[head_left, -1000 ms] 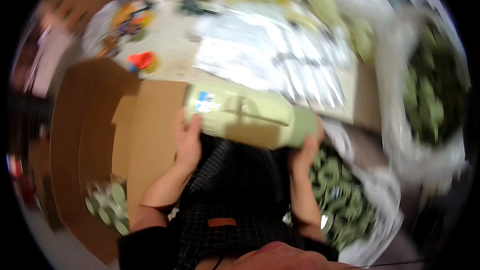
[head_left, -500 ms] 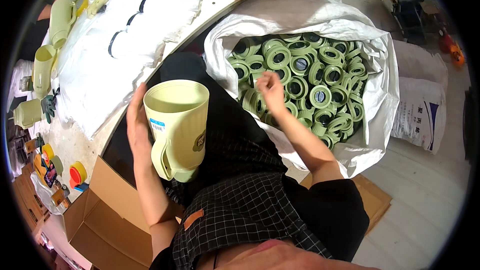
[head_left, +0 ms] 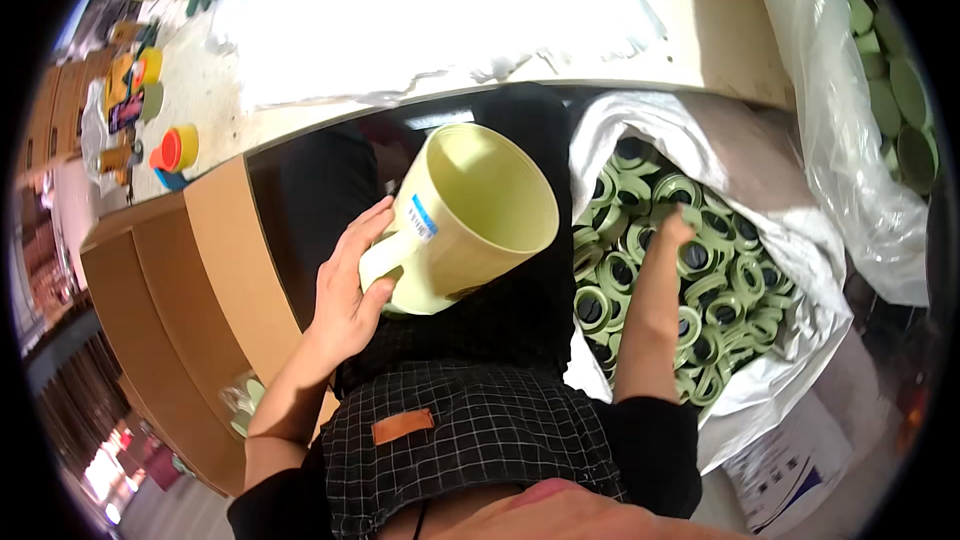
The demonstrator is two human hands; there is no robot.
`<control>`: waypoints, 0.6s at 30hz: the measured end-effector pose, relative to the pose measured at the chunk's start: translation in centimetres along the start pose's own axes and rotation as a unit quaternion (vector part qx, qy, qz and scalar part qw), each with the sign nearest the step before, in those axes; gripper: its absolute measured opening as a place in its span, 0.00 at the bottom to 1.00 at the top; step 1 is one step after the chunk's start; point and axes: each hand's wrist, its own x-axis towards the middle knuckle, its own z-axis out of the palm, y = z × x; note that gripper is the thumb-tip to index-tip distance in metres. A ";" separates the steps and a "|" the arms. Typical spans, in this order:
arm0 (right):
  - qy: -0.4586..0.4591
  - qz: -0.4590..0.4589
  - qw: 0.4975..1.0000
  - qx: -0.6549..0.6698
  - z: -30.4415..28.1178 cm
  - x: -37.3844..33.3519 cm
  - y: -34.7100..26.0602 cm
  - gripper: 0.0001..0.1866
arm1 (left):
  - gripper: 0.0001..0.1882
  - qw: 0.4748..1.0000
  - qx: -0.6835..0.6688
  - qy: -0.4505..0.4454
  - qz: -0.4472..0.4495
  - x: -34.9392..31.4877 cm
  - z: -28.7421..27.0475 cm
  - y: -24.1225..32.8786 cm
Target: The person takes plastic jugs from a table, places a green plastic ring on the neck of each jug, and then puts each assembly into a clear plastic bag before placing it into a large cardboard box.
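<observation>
A pale green plastic pitcher [head_left: 455, 220] with a blue-and-white sticker is tilted in my left hand [head_left: 350, 290], its open mouth turned up and to the right. The fingers and thumb of that hand close around the handle side. Over at the right, my right hand [head_left: 676, 228] reaches into a white woven sack [head_left: 800, 350] full of green round lids [head_left: 725, 310] with dark centres. Its fingers are curled against a green lid [head_left: 678, 190] at the top of the heap; the fingertips are partly hidden.
A worktable [head_left: 730, 30] runs along the far side, carrying white plastic-wrapped goods [head_left: 540, 20] and an orange-red tape roll [head_left: 180, 148]. An open cardboard box [head_left: 190, 310] stands at my left. Clear plastic [head_left: 820, 90] hangs at the far right, beside more green parts [head_left: 900, 100].
My view has swung left. The pitcher now tips with its mouth to the right, and my left hand has shifted to its handle side. My right hand has gone deeper among the lids.
</observation>
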 end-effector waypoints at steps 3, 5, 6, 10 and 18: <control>-0.118 0.030 0.965 0.233 -5.3 -3.8 -1.7 0.24 | 0.32 0.999 -0.016 0.013 0.025 -1.0 -0.2 -1.4; -0.225 0.111 0.914 0.318 -8.9 -8.8 -7.2 0.20 | 0.30 0.999 -0.021 0.027 0.020 -2.1 -0.3 -1.8; -0.273 0.063 0.910 0.305 -10.6 -11.4 -10.8 0.22 | 0.30 0.999 -0.025 0.027 0.025 -2.3 -0.4 -1.8; -0.368 -0.382 0.835 0.147 -15.0 -23.5 -23.2 0.23 | 0.26 0.996 -0.074 -0.019 0.044 -1.8 -0.3 -2.0; -0.563 -0.658 0.486 0.122 -15.2 -33.3 -28.0 0.33 | 0.23 0.985 -0.163 -0.022 0.045 -3.3 -1.7 -2.5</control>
